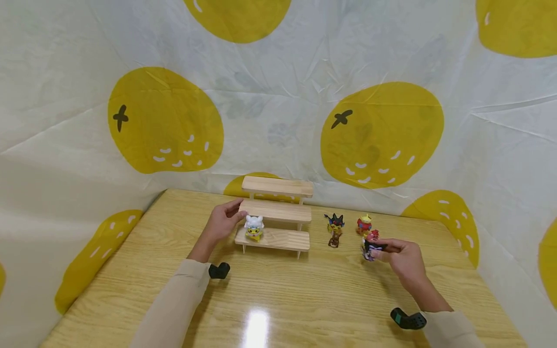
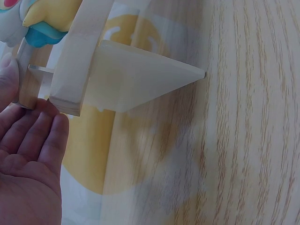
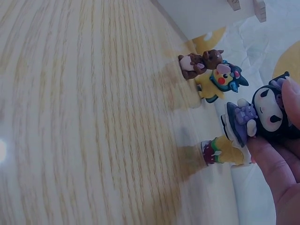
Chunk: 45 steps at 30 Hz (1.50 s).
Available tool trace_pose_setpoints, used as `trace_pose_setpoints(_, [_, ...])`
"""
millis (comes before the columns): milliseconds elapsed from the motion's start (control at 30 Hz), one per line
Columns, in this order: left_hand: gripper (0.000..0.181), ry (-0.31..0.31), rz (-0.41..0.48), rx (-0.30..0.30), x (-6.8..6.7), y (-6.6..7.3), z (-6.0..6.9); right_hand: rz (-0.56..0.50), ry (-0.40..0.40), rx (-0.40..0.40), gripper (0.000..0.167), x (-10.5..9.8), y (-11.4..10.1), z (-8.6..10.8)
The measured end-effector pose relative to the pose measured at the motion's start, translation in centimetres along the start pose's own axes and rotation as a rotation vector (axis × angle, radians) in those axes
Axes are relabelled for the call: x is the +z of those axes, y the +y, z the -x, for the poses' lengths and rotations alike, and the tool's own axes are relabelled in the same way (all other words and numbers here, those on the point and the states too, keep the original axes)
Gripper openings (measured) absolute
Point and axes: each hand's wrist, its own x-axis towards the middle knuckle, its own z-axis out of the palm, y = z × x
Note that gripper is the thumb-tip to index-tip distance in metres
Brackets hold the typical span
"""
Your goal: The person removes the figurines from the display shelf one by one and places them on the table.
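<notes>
A three-tier wooden display stand (image 1: 274, 211) stands on the table. My left hand (image 1: 221, 223) grips the left end of its middle shelf, thumb on top and fingers beneath, as the left wrist view (image 2: 33, 150) also shows. On the bottom shelf, at its left end, sits a yellow figurine (image 1: 254, 228) with a white hood. Over to the right, my right hand (image 1: 405, 261) pinches a black-and-purple figurine (image 3: 267, 112) with a white face, held above the table. A red-topped figurine (image 1: 372, 235) is partly hidden behind it.
Left of the right hand stand a yellow figurine with a dark hood (image 1: 335, 223) and a small brown figurine (image 1: 334, 239). Behind the held figurine is a red-and-yellow one (image 1: 364, 224). A fruit-print cloth (image 1: 270, 130) hangs behind the wooden table (image 1: 304, 299).
</notes>
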Motion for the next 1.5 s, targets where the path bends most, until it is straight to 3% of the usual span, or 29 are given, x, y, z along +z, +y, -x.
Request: trace_pose_setpoints(1500, [0.057,-0.018,-0.008,-0.011,-0.11,0.02,0.12,0.020,-0.006,-0.033,0.034,-0.46,0.94,0.21])
